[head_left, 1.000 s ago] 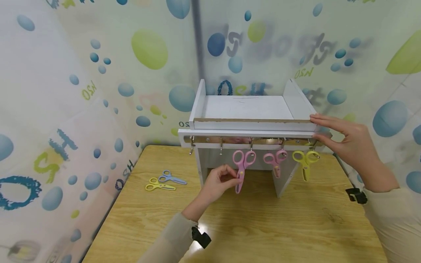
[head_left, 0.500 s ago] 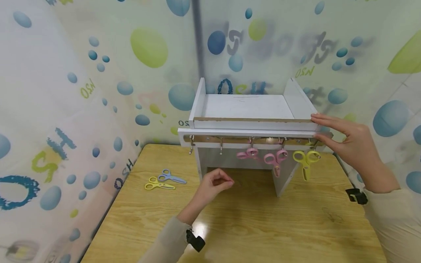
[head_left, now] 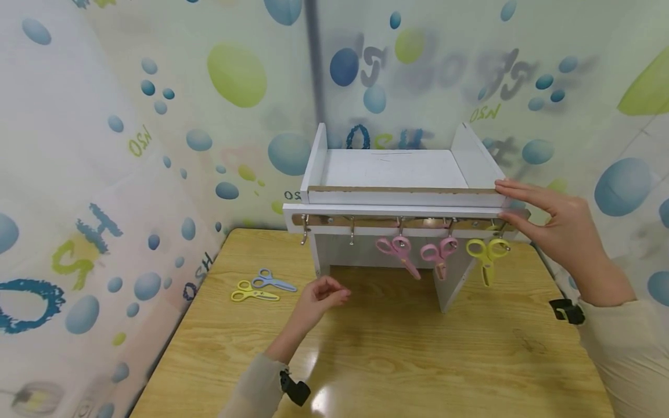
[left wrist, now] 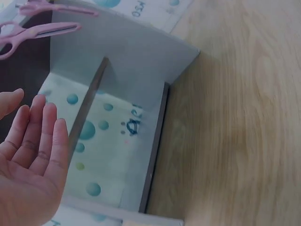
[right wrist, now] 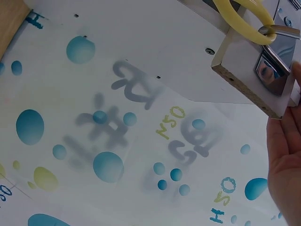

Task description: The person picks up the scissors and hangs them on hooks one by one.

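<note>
Pink scissors (head_left: 401,255) hang tilted from the middle hook of a white shelf (head_left: 402,197), blades slanting down to the right. My left hand (head_left: 319,299) is below and left of them, fingers loosely bent and holding nothing; the left wrist view shows its palm (left wrist: 35,160) bare. To the right, a second pair of pink scissors (head_left: 440,255) and a pair of yellow scissors (head_left: 488,258) hang from hooks. My right hand (head_left: 559,223) holds the shelf's right end between thumb and fingers. In the right wrist view a yellow scissors handle (right wrist: 244,21) hangs on a hook beside it.
Yellow scissors (head_left: 254,292) and blue scissors (head_left: 273,281) lie on the wooden table (head_left: 418,360), left of the shelf. Two hooks on the left, including the end hook (head_left: 305,231), carry nothing. A patterned wall sheet (head_left: 235,145) stands behind.
My left hand has let go of the middle pink scissors and moved down and left. Those scissors swung up on their hook, then dropped to hang tilted. My right hand stays put.
</note>
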Tool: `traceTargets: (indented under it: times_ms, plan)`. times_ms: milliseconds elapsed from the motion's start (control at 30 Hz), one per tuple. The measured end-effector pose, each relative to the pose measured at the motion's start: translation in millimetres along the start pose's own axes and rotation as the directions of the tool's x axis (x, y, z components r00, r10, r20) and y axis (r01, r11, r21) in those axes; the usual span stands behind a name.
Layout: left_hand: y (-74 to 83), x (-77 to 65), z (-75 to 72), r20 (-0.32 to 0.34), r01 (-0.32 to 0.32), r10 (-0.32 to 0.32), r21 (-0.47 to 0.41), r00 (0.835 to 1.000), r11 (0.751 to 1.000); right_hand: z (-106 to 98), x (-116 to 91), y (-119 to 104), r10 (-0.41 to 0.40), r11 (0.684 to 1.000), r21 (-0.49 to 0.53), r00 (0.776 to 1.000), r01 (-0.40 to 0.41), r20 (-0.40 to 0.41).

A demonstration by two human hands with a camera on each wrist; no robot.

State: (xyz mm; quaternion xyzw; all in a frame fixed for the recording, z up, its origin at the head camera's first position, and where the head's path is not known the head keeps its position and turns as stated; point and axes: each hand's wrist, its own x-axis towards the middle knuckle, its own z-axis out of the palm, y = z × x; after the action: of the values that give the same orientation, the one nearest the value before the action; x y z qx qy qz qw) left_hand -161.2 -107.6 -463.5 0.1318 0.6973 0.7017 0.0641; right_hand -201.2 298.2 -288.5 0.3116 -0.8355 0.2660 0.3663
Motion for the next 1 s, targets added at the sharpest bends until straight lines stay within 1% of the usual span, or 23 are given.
traceTargets:
  times_ms: [100,233,300,367,467,600,700,867,933,1000]
  plan:
    - [-6.6,-3.1,-9.5,-0.005,-0.004,0.004,-0.001,1.0,1.0,0,0,0,0.01,1.0,-0.001,1.0,-0.01,0.009]
    - [-14.1,-8.5,-23.0,-0.031,-0.007,0.007,-0.009,0.999,1.0,0,0,1,0.012,1.0,-0.006,1.0,-0.012,0.012]
    - [-16.9,-11.7,-30.0,-0.051,0.018,-0.018,-0.013,0.999,1.0,0,0,1,0.01,1.0,-0.005,1.0,-0.01,0.008]
    - [-19.1,-15.1,-36.5,-0.083,0.059,-0.06,-0.017,0.995,0.998,1,0,-1,-0.002,1.0,-0.006,1.0,0.002,-0.012]
    - [-23.1,-20.2,-46.3,-0.137,0.13,-0.132,-0.022,0.982,0.991,-1,1,-1,0.001,1.0,-0.006,1.0,-0.001,0.003]
    - [-28.5,-26.1,-58.0,-0.214,0.168,-0.168,-0.018,0.962,0.986,-1,1,2,0.008,1.0,0.0,1.0,-0.008,0.025]
    - [-31.1,-29.8,-65.8,-0.26,0.188,-0.182,-0.001,0.948,0.982,0,1,3,0.008,1.0,0.005,1.0,-0.008,0.016]
    - [-31.8,-35.3,-78.7,-0.284,0.222,-0.212,0.004,0.935,0.975,0,0,3,0.013,1.0,0.006,1.0,-0.013,0.013]
    - [-31.4,-36.6,-83.9,-0.281,0.244,-0.235,-0.002,0.93,0.97,0,0,3,0.017,1.0,0.009,1.0,-0.017,0.011]
    - [-31.3,-37.3,-89.3,-0.28,0.272,-0.267,-0.019,0.922,0.962,0,0,3,0.017,1.0,0.01,1.0,-0.017,0.01]
